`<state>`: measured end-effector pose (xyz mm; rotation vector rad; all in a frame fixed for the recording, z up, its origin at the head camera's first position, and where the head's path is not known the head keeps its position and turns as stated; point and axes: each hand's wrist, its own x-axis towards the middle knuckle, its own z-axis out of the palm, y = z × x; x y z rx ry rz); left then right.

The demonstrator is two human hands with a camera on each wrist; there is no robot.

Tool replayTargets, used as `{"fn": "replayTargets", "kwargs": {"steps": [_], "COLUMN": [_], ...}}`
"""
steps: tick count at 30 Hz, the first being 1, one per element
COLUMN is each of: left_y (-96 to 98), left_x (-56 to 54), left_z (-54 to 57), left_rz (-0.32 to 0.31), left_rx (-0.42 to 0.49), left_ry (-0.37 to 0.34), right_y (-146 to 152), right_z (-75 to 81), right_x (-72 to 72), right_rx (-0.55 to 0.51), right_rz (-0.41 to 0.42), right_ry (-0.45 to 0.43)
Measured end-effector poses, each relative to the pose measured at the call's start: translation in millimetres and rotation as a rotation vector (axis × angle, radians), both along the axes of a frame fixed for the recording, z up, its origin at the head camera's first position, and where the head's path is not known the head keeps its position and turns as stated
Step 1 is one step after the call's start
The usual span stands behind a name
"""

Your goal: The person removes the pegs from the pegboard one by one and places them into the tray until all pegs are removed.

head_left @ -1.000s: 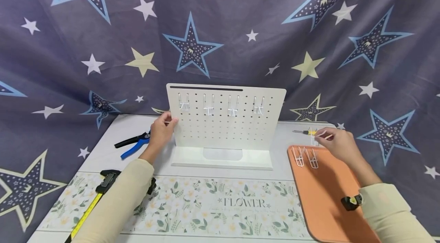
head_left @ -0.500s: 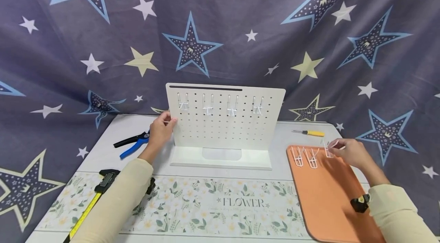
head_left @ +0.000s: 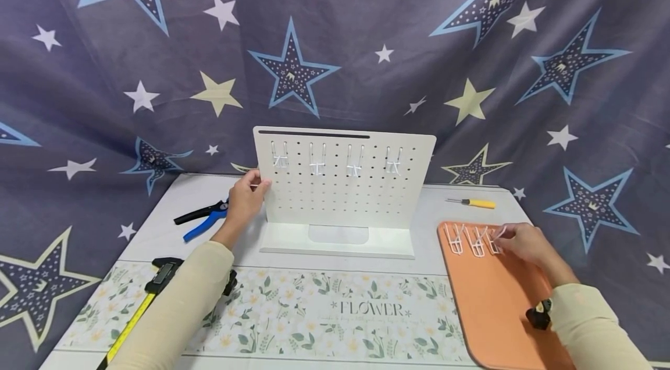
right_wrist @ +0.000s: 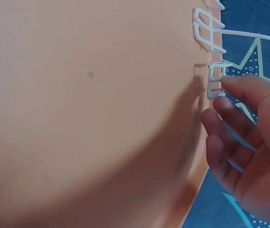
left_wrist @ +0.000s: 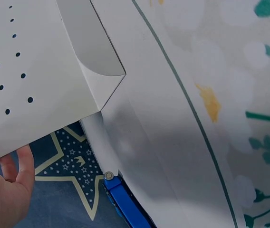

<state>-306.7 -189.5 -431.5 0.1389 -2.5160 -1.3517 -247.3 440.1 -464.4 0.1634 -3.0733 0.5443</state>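
Observation:
A white pegboard (head_left: 335,195) stands upright on its base at the back of the table, with several white wire hooks hung along its upper rows. My left hand (head_left: 247,198) grips the board's left edge; the left wrist view shows fingers curled behind the edge. At the far end of the orange tray (head_left: 502,312), my right hand (head_left: 530,245) pinches a white wire hook (right_wrist: 210,89) between thumb and fingers, low over the tray. Two more hooks lie beside it, one the middle hook (head_left: 477,242), the other the left hook (head_left: 455,240).
Behind the tray lies a yellow-handled screwdriver (head_left: 478,203). Blue and black pliers (head_left: 206,221) lie left of the board. A digital caliper (head_left: 165,274) and a yellow tape measure (head_left: 131,323) are near the left forearm. A star-patterned curtain (head_left: 356,85) hangs behind the table.
My right hand has carried the hook from beside the screwdriver down to the tray's far end, next to the other two hooks. My left hand has stayed on the pegboard.

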Motion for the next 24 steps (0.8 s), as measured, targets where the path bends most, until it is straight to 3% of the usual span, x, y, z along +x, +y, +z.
{"fn": "replayTargets", "kwargs": {"steps": [17,24], "left_y": [0.0,0.1], "left_x": [-0.2,0.4], "left_z": [0.7,-0.4], "left_rz": [0.008,0.001], "left_rx": [-0.002,-0.003], "left_ry": [0.006,0.006], "right_y": [3.5,9.8], "right_z": [-8.2,6.5], "right_x": [-2.7,1.3], "right_rx": [0.020,0.010], "right_rz": [-0.063,-0.077], "right_ry": [-0.047,-0.021]}}
